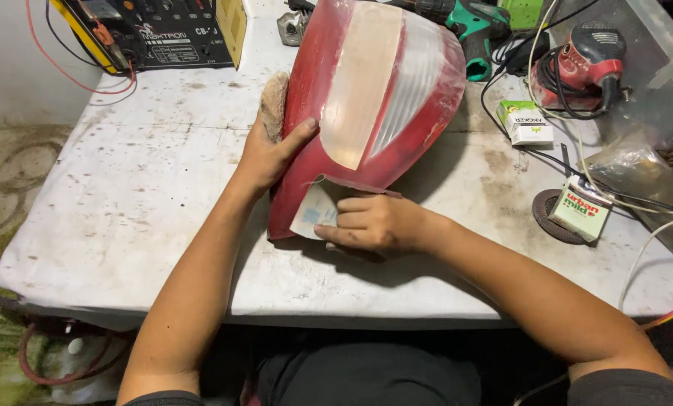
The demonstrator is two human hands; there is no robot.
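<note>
Head view: left hand grips the glossy red tail lamp edge; right hand presses folded sandpaper onto it with flat fingers.

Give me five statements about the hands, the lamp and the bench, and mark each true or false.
1. The left hand steadies the red tail lamp by its edge. True.
2. The right hand presses a folded sheet of sandpaper to the lamp. True.
3. The lamp lies on the floor. False: on the white bench.
4. A green drill lies behind the lamp. True.
5. Both hands wear gloves. False: bare.
</note>
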